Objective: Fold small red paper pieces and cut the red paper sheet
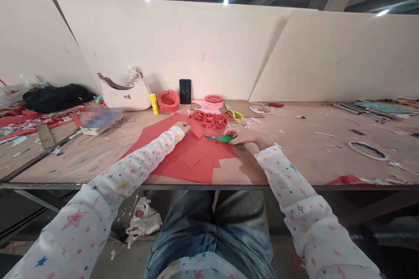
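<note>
Several sheets of red paper (pixel 188 157) lie overlapping on the table (pixel 262 170) in front of me. My left hand (pixel 183 127) rests at the upper part of the sheets, fingers bent together; what they pinch, if anything, is too small to tell. In my right hand (pixel 234 135) is a knife-like tool with a green handle (pixel 225 138), its blade pointing left over the red paper. Just beyond my hands sits a heap of small folded red pieces (pixel 209 120). Behind it are red and pink rings (pixel 213 101).
Yellow-handled scissors (pixel 235 115) lie beyond my right hand. At the back stand a white handbag (pixel 126 93), a yellow glue stick (pixel 153 103), a red ring stack (pixel 168 101) and a phone (pixel 185 91). An oval frame (pixel 368 150) lies right; red scraps (pixel 19 117) lie far left.
</note>
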`<state>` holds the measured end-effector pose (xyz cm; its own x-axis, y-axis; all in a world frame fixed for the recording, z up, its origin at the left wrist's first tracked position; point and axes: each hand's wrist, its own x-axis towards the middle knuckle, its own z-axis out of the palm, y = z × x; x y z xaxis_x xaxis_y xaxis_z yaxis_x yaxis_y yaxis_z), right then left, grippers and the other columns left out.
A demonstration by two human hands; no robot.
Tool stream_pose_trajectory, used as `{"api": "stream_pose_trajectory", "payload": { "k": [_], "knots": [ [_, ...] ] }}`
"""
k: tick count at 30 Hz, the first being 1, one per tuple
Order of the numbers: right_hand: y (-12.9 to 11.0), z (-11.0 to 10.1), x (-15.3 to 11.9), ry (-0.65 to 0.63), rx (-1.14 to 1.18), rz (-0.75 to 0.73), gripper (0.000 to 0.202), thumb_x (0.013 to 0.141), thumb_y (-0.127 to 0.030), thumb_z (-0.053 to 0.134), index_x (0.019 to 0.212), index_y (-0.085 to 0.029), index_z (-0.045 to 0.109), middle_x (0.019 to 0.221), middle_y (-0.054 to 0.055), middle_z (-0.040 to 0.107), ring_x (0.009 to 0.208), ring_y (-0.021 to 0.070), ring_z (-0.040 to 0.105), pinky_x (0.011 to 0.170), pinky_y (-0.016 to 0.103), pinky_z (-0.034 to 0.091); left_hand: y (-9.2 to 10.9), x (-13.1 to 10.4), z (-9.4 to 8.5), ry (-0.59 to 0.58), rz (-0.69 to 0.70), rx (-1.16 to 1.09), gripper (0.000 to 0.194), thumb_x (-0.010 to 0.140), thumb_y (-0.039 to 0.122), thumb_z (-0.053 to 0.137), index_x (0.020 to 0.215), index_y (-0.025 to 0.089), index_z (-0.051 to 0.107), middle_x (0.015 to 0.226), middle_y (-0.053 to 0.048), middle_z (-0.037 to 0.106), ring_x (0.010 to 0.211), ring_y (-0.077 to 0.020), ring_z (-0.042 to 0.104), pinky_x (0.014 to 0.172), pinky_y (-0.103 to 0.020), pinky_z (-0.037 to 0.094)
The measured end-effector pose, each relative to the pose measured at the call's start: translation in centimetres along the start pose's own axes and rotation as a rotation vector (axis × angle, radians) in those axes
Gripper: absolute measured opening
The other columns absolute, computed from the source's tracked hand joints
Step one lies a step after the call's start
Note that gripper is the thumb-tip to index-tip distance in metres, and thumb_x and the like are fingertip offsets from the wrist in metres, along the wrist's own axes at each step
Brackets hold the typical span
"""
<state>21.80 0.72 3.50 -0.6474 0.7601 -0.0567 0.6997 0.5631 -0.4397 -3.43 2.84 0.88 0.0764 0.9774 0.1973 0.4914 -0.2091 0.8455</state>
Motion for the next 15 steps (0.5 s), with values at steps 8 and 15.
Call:
{"api": "stream_pose_trajectory", "payload": {
  "k": [8, 15],
  "knots": [
    [0.55, 0.12, 0.1, -0.026, 0.01, -0.007, 0.025, 0.056, -0.01, 0.049, 0.079, -0.018, 0.052, 0.081, 0.001, 0.055, 0.075, 0.0146, 0.05, 0.065, 0.024, 0.04, -0.12, -0.01, 0.11, -0.05, -0.059, 0.138, 0.025, 0.082, 0.029, 0.042, 0.1, 0.015, 0.051, 0.104, -0.005, 0.05, 0.089, -0.0182, 0.05, 0.076, -0.034, 0.043],
    [0.33, 0.11, 0.01, -0.014, -0.007, -0.007, 0.025, 0.056, -0.01, 0.049, 0.079, -0.018, 0.053, 0.078, 0.001, 0.055, 0.072, 0.0143, 0.049, 0.062, 0.024, 0.039, -0.92, 0.44, 0.25, -0.033, -0.011, 0.141, 0.024, 0.082, 0.029, 0.042, 0.099, 0.014, 0.051, 0.102, -0.005, 0.05, 0.087, -0.0174, 0.051, 0.074, -0.033, 0.044]
  ]
}}
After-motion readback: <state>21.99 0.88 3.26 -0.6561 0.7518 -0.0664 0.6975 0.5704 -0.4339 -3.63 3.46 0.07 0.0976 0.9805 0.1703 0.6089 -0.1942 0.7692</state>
